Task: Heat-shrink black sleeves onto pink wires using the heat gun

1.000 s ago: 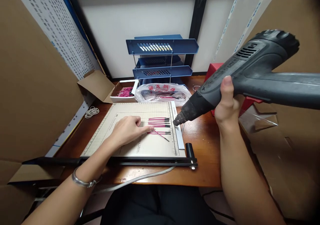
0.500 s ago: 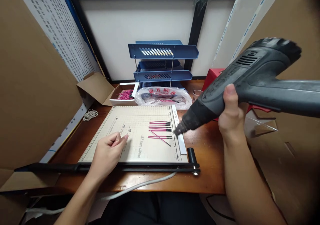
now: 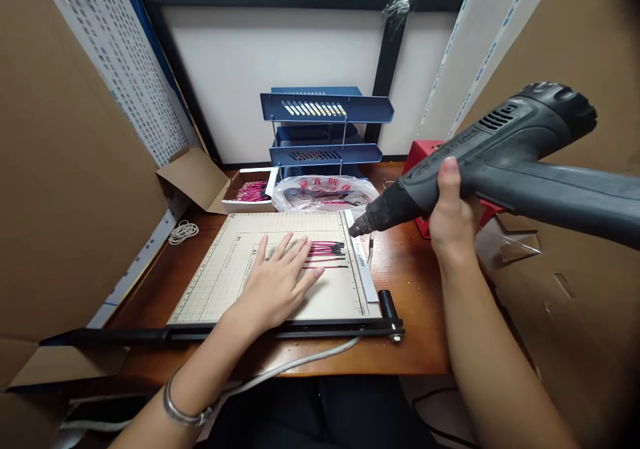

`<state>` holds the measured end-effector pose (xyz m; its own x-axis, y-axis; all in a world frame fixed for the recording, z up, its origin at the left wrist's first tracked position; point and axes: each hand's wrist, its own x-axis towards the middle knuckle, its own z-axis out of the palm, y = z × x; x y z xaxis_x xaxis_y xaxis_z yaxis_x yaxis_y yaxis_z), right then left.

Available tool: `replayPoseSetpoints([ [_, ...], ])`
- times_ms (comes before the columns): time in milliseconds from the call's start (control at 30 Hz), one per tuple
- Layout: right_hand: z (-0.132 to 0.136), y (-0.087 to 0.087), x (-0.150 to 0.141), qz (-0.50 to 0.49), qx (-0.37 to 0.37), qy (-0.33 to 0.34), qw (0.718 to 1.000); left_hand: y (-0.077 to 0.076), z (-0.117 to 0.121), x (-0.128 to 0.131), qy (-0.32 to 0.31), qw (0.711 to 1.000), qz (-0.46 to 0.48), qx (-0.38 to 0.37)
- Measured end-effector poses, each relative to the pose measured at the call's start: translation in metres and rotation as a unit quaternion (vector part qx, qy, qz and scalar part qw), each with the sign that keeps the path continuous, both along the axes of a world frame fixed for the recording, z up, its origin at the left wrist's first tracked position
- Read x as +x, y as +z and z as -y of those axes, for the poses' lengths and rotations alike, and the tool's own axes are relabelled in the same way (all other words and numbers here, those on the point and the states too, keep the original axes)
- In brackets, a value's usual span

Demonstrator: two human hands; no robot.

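Note:
My left hand (image 3: 276,281) lies flat with fingers spread on the beige cutting board (image 3: 220,282), its fingertips resting on the left ends of several short pink wires with black tips (image 3: 330,252). My right hand (image 3: 453,216) grips a dark grey heat gun (image 3: 500,162) held in the air. The gun's nozzle points down-left, just above the board's right edge and a little right of the wires.
Behind the board lie a plastic bag of wires (image 3: 325,192), a white box of pink wires (image 3: 247,190) and a blue tiered tray (image 3: 325,126). A red box (image 3: 423,156) stands at right. Rubber bands (image 3: 183,231) sit left. Cardboard walls close both sides.
My left hand went from the board's left part back to the wires and flattened on them. The crooked wire now lies straight with the others. The heat gun's nozzle rose slightly.

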<state>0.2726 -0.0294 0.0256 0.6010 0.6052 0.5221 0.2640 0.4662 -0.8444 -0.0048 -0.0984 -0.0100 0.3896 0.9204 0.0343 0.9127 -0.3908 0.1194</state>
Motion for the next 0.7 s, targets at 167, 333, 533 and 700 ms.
replayPoseSetpoints([
  [167,-0.002,0.0,0.002,-0.023,0.015,0.002,1.0,0.008,-0.002,-0.016,-0.013,0.999,0.042,0.002],
  [333,0.024,0.008,-0.006,-0.078,0.015,0.013,0.997,0.005,0.055,-0.017,0.041,0.963,0.237,0.119],
  [533,0.055,0.051,-0.065,-0.396,-0.042,0.247,0.883,0.004,0.064,0.059,-0.033,0.847,0.492,-0.198],
  [700,0.069,0.076,-0.104,-0.591,-0.018,0.343,0.73,0.028,0.005,0.126,0.015,0.818,0.557,-0.143],
])
